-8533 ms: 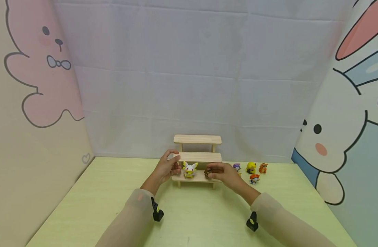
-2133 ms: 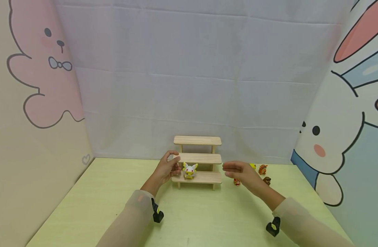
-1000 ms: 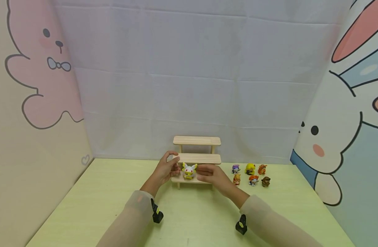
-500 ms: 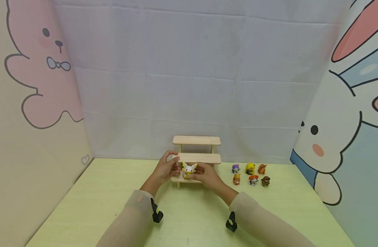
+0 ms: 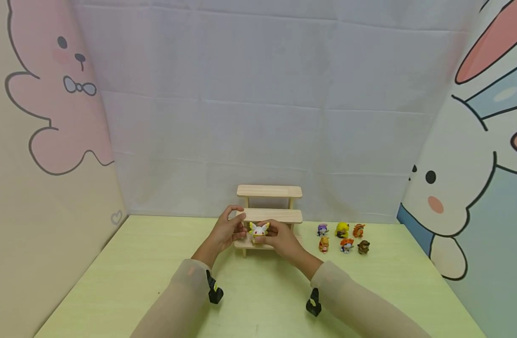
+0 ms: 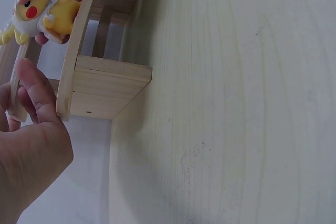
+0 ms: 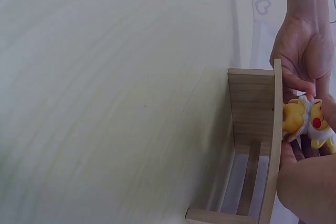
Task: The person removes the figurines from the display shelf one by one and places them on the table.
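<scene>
My right hand (image 5: 280, 238) pinches a white and yellow toy figurine (image 5: 258, 230) on the bottom shelf of a small three-tier wooden display stand (image 5: 269, 216). The thumb crosses its front and the fingers reach behind it. In the left wrist view the figurine (image 6: 50, 17) shows a yellow face with a red cheek, a white hood and yellow feet at the shelf. My left hand (image 5: 224, 230) holds the stand's left end, thumb and index finger at the end of the middle shelf. In the right wrist view the left hand (image 7: 304, 51) is beyond the stand, fingers curled near the figurine.
To the stand's right stand several more figurines in two rows: purple (image 5: 322, 229), yellow (image 5: 342, 230) and orange (image 5: 358, 230) behind, others including a brown one (image 5: 363, 247) in front. A white cloth backdrop (image 5: 262, 117) hangs behind the pale table (image 5: 157, 281).
The brown figurine has gone from the bottom shelf to the group at right. My right hand has come back left and taken hold of the white and yellow figurine. The left hand stays put.
</scene>
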Demonstrator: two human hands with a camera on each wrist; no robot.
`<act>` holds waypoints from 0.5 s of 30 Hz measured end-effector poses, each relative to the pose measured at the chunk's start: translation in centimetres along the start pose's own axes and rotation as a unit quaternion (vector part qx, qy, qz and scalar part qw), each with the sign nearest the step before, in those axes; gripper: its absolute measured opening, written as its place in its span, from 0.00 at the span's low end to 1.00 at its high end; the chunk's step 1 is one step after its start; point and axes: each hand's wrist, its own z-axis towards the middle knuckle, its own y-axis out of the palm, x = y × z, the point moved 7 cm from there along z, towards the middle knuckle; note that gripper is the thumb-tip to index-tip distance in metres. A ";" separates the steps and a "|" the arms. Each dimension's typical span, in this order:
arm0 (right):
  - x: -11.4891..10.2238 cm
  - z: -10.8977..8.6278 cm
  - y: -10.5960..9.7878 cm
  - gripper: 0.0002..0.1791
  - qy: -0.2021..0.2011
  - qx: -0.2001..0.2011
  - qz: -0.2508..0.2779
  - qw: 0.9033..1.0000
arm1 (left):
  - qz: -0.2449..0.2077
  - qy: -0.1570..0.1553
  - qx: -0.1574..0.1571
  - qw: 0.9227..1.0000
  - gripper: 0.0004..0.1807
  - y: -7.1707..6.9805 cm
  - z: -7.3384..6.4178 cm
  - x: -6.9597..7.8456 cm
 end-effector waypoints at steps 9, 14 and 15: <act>0.1 -0.3 -1.1 0.21 0.007 0.004 -0.012 1.000 | 0.003 -0.002 0.000 1.000 0.17 0.1 -0.2 0.3; 0.3 -0.7 -1.7 0.19 0.011 -0.005 0.006 1.000 | 0.004 -0.001 0.001 1.000 0.17 0.1 -0.2 0.3; 0.3 -0.9 -1.9 0.19 0.014 -0.005 0.009 1.000 | 0.004 -0.001 0.001 1.000 0.17 0.1 -0.2 0.3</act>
